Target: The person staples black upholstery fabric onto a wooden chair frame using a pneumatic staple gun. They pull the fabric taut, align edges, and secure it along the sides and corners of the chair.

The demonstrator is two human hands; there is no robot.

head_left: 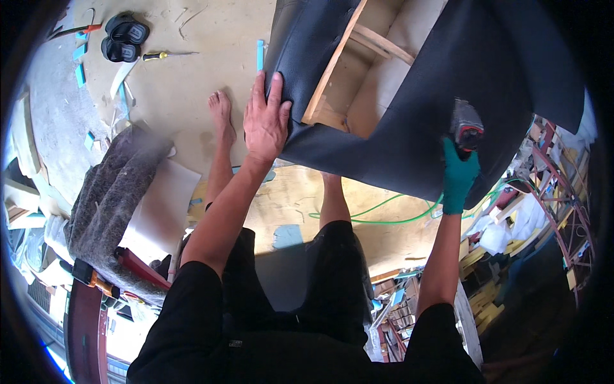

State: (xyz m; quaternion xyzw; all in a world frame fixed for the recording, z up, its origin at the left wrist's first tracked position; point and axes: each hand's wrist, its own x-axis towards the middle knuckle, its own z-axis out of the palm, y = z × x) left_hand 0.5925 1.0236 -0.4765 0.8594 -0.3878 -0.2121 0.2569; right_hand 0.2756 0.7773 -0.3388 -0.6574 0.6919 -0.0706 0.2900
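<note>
Black leather-like upholstery sheet (409,153) is wrapped over a wooden frame (339,61), whose inside shows through a gap. My left hand (265,125) is bare and lies on the covered near-left corner, fingers stretched out and pointing away from me. On my right hand (460,176) is a teal glove, its fingers wrapped round a black and red air staple gun (468,125). The gun is over the black sheet at the right; whether its nose touches is hidden. A green air hose (377,217) runs along the floor toward my right hand.
Black sandals (125,38) and a yellow-handled screwdriver (169,56) lie on the floor at the far left. A grey fuzzy roll (115,185) rests left, near a hammer (93,278). Scrap wood and a red metal frame (566,205) fill the right side.
</note>
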